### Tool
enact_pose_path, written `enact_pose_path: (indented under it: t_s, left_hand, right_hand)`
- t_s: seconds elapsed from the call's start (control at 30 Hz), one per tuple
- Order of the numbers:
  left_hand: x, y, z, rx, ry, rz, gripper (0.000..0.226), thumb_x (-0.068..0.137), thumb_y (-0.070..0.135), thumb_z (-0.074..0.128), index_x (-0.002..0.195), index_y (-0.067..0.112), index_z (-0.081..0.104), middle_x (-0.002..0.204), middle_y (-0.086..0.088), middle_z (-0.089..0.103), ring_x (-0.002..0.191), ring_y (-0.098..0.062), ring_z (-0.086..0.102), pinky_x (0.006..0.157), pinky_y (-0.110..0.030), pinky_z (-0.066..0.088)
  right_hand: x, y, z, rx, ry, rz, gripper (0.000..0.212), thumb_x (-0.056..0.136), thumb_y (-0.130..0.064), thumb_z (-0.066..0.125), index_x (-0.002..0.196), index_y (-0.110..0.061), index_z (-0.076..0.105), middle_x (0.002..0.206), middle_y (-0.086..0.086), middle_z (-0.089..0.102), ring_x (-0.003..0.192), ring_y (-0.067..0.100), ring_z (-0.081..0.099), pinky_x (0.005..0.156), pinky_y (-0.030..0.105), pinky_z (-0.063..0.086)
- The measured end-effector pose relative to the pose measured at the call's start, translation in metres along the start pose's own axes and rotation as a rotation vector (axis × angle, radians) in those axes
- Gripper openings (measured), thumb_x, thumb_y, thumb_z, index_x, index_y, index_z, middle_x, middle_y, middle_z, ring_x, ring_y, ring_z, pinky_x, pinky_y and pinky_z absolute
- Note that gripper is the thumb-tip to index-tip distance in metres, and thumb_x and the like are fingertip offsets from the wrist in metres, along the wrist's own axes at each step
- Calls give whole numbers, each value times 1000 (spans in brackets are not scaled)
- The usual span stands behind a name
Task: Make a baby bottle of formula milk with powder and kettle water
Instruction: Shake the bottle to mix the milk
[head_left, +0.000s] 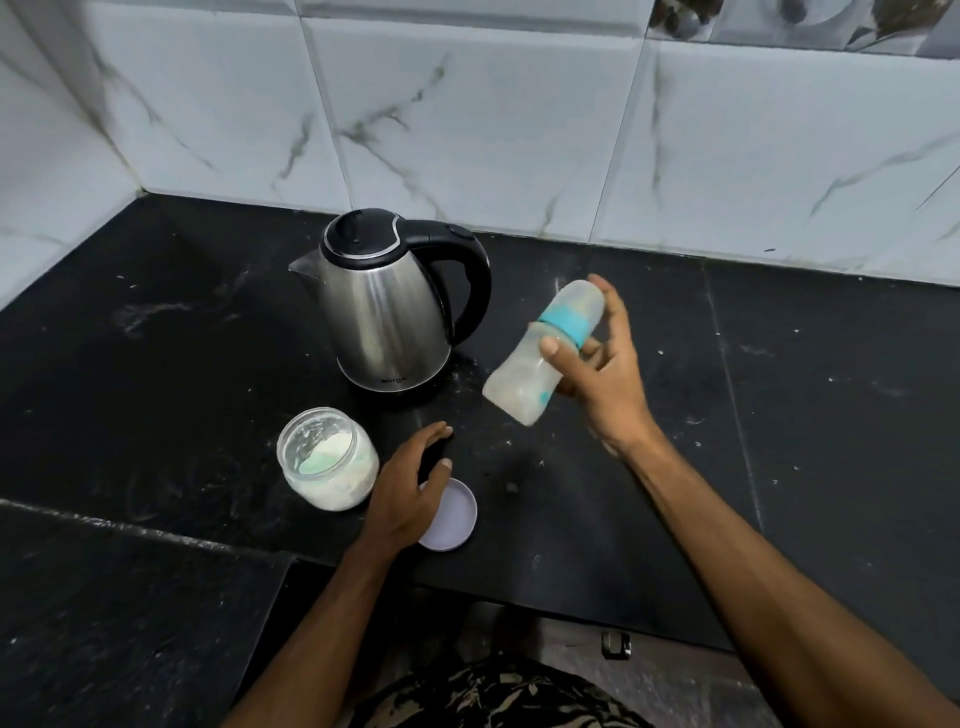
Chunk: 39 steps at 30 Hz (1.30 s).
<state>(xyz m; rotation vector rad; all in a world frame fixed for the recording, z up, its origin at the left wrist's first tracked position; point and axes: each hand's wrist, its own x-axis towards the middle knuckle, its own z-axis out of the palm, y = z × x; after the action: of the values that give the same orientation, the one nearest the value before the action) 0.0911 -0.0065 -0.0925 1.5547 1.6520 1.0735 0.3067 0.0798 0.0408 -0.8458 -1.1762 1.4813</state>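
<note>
Your right hand (597, 374) holds the capped, translucent plastic baby bottle with its teal collar (545, 348) tilted above the black stone counter (156, 364), fingers curled round it, apparently for mixing; your left hand (410, 488) hovers, fingers loosely spread, over the lilac round lid (457, 519).

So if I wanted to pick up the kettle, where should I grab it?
Probably by the black loop handle on the kettle, coming in from the right. The handle sticks out on that side with a gap for your fingers, while the spout points left. The steel body may be hot.
</note>
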Motion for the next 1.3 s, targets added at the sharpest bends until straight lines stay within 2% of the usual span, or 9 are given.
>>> enact_pose_path:
  t_s: [0.17,0.33,0.53,0.67,0.73,0.9,1.07,1.23,1.3]
  left_hand:
    - [1,-2,0,3,-5,21,58,87,42,46,136,12,55,135,4,62,127,-9,56,109,-28,41]
    - [-1,-3,0,3,5,12,48,90,29,51,137,17,54,136,6,62,130,-7,54,111,-28,39]
    - [0,-2,0,-2,2,11,53,86,42,47,134,23,54,136,10,59,127,-9,54,109,-27,39]
    - [0,-3,0,13,-1,10,49,90,31,51,136,18,55,137,9,61,130,-5,53,110,-17,36]
    - [0,-3,1,21,-3,4,47,90,25,52,136,18,55,136,14,60,129,-3,52,108,-13,34]
    - [1,-2,0,26,-3,16,57,87,41,47,136,15,56,133,16,58,125,-2,53,108,-20,38]
    - [0,-1,0,14,-2,-1,48,89,25,52,136,16,55,136,8,61,128,-4,53,108,-15,36]
    - [1,0,0,21,-2,7,56,86,41,47,135,16,56,136,6,60,126,-8,55,108,-25,40]
    - [1,0,0,11,-3,3,57,85,43,46,136,17,55,136,5,61,127,-10,55,109,-27,40]
  right_hand:
    - [-28,12,5,-308,-431,100,84,76,4,77,142,-27,35,119,4,62,101,23,69,80,33,58]
    - [1,-5,-1,-61,-14,-14,79,80,-2,75,142,-30,34,120,13,58,98,22,67,75,39,59]
    - [-24,18,5,-346,-426,68,85,76,3,78,143,-27,35,124,12,58,104,24,67,82,35,58]
    - [3,-5,1,-41,-29,-22,76,81,-1,74,139,-31,37,123,15,61,104,28,65,78,41,59]
    - [5,-9,-1,62,40,-33,73,82,-7,73,138,-36,36,120,15,63,103,28,65,75,43,59]
    - [-24,8,4,-274,-449,60,84,77,6,77,142,-26,35,122,17,60,105,31,68,82,38,58]
    - [2,-5,-1,26,-17,11,81,75,-17,80,140,-37,36,127,27,58,108,37,64,80,48,58]
    - [-31,16,5,-260,-432,114,86,77,3,77,144,-28,33,124,20,60,106,33,67,83,41,58]
    - [-26,13,3,-211,-349,73,82,77,3,76,142,-28,35,121,19,62,107,36,66,83,42,58]
